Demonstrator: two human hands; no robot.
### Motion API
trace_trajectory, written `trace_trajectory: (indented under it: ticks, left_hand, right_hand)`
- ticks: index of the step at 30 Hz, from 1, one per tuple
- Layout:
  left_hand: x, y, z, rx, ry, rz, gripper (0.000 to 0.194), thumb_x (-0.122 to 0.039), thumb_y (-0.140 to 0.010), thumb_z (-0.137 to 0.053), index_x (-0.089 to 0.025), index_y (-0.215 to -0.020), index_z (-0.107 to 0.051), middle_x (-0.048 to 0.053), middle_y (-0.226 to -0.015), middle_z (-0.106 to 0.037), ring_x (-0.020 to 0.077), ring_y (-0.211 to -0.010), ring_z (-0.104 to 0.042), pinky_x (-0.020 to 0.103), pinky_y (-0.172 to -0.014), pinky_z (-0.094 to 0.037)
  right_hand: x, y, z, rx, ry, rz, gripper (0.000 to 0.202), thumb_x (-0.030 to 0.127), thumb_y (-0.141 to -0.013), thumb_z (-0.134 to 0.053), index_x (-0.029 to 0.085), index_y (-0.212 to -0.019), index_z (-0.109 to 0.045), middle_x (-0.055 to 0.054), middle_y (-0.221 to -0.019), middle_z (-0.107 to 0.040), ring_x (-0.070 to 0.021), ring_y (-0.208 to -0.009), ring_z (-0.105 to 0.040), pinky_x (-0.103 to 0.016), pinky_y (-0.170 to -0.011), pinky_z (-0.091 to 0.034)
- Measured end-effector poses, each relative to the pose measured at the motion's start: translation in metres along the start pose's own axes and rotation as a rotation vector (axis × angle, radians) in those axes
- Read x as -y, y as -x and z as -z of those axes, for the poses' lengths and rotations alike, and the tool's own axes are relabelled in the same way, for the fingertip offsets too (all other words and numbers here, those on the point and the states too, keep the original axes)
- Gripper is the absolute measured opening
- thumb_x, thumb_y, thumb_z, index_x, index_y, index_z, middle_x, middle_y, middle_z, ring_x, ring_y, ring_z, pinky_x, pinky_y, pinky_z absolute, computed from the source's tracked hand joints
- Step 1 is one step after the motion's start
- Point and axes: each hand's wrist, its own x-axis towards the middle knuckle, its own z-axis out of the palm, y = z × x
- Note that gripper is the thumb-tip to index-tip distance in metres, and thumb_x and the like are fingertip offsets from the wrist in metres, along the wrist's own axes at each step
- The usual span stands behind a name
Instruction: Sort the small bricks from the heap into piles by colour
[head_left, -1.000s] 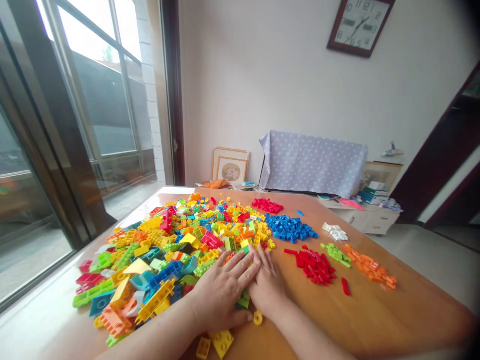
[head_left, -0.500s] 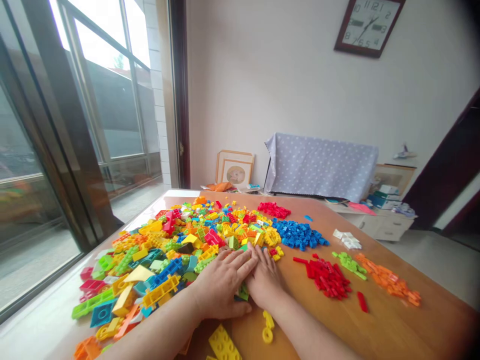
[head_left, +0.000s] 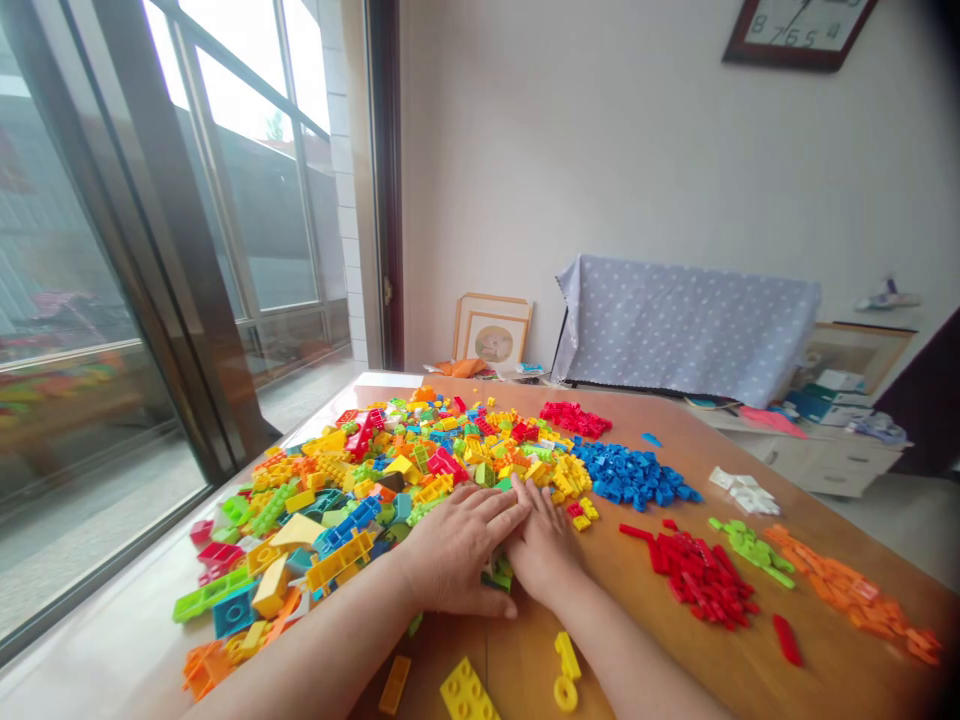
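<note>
My left hand lies palm down at the near edge of a mixed pile of toy building bricks. Its fingers are stretched out toward the right, and the tips meet my right hand. That hand is also palm down, with its fingers pointing forward against the pile. Some bricks show in the gap beneath the two hands; what is under the palms is hidden. A yellow stud brick, an orange brick and a yellow piece with a ring end lie nearer to me.
Sorted heaps lie on the wooden table: blue bricks, dark red bricks, crimson bricks, white pieces, lime pieces and orange pieces. A glass door stands at the left.
The view has turned, so the table and heaps appear shifted to the right. Both hands keep about the same pose at the pile. The small orange brick near me shows more fully.
</note>
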Motion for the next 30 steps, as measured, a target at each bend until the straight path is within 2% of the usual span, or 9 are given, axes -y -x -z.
trace_trajectory:
  ticks: [2,5,7,10,13,19,24,27,30]
  left_hand:
    - [0.000,0.000,0.000,-0.004,0.011,-0.011,0.105,-0.081,-0.075,-0.063,-0.026,-0.159,-0.033,0.011,-0.159,-0.046,0.0337,-0.145,-0.043,0.050,-0.124,-0.027]
    - [-0.001,0.001,0.002,-0.006,0.019,-0.011,0.103,-0.083,-0.076,-0.062,-0.026,-0.157,-0.037,0.012,-0.157,-0.048,0.0355,-0.144,-0.044,0.052,-0.123,-0.028]
    - [-0.003,0.001,0.003,-0.003,0.021,-0.006,0.102,-0.084,-0.076,-0.061,-0.025,-0.157,-0.038,0.013,-0.156,-0.048,0.0367,-0.144,-0.044,0.053,-0.123,-0.027]
    - [-0.006,0.000,0.004,0.001,0.011,0.010,0.099,-0.084,-0.080,-0.056,-0.023,-0.155,-0.041,0.013,-0.156,-0.049,0.0375,-0.144,-0.043,0.055,-0.123,-0.029]
    - [-0.011,-0.002,0.005,0.007,-0.015,0.016,0.083,-0.076,-0.090,-0.050,-0.021,-0.152,-0.045,0.014,-0.153,-0.052,0.0356,-0.142,-0.046,0.054,-0.122,-0.030]
    - [-0.017,-0.006,0.007,-0.018,-0.041,0.038,0.050,-0.049,-0.104,-0.043,-0.020,-0.144,-0.053,0.012,-0.142,-0.060,0.0281,-0.135,-0.053,0.045,-0.116,-0.042]
    - [-0.022,-0.006,0.011,-0.050,-0.073,0.024,0.040,-0.037,-0.106,-0.042,-0.020,-0.139,-0.057,0.012,-0.137,-0.063,0.0268,-0.132,-0.055,0.045,-0.115,-0.043]
    - [-0.039,-0.002,0.016,-0.063,-0.066,-0.006,0.036,-0.036,-0.106,-0.040,-0.019,-0.127,-0.064,0.012,-0.129,-0.067,0.0267,-0.127,-0.058,0.046,-0.114,-0.043]
    - [-0.070,0.006,0.016,-0.041,-0.028,-0.125,0.036,-0.041,-0.105,-0.041,-0.019,-0.116,-0.068,0.012,-0.121,-0.069,0.0263,-0.120,-0.061,0.046,-0.116,-0.040]
  right_hand:
    - [-0.008,-0.003,-0.002,-0.025,-0.052,0.038,0.069,0.047,-0.099,-0.042,0.021,-0.162,-0.035,-0.012,-0.167,-0.032,-0.0395,-0.157,-0.019,-0.062,-0.123,-0.020]
    - [-0.017,-0.005,-0.001,-0.064,-0.146,0.092,0.064,0.037,-0.096,-0.046,0.019,-0.157,-0.044,-0.013,-0.161,-0.044,-0.0401,-0.154,-0.026,-0.062,-0.122,-0.022]
    - [-0.022,-0.005,0.004,-0.104,-0.230,0.112,0.060,0.031,-0.093,-0.047,0.018,-0.152,-0.052,-0.014,-0.154,-0.053,-0.0381,-0.152,-0.034,-0.059,-0.122,-0.027]
    - [-0.029,-0.007,0.014,-0.176,-0.374,0.129,0.053,0.027,-0.090,-0.049,0.019,-0.141,-0.062,-0.012,-0.142,-0.064,-0.0319,-0.139,-0.053,-0.051,-0.116,-0.040]
    - [-0.036,-0.010,0.022,-0.271,-0.500,0.124,0.043,0.029,-0.089,-0.053,0.023,-0.129,-0.069,-0.009,-0.131,-0.072,-0.0285,-0.126,-0.064,-0.048,-0.110,-0.047]
    - [-0.033,-0.009,0.031,-0.357,-0.696,0.138,0.033,0.038,-0.091,-0.057,0.020,-0.115,-0.072,-0.011,-0.120,-0.075,-0.0273,-0.113,-0.070,-0.044,-0.101,-0.054]
    - [-0.028,-0.005,0.037,-0.398,-0.698,0.152,0.032,0.041,-0.091,-0.059,0.019,-0.110,-0.073,-0.011,-0.115,-0.077,-0.0269,-0.108,-0.071,-0.043,-0.098,-0.054]
    - [-0.031,-0.006,0.040,-0.446,-0.717,0.157,0.032,0.042,-0.092,-0.058,0.019,-0.108,-0.073,-0.010,-0.115,-0.077,-0.0257,-0.107,-0.070,-0.041,-0.098,-0.053]
    - [-0.036,-0.010,0.041,-0.508,-0.726,0.146,0.033,0.044,-0.093,-0.056,0.019,-0.105,-0.073,-0.009,-0.110,-0.078,-0.0249,-0.104,-0.070,-0.039,-0.096,-0.052]
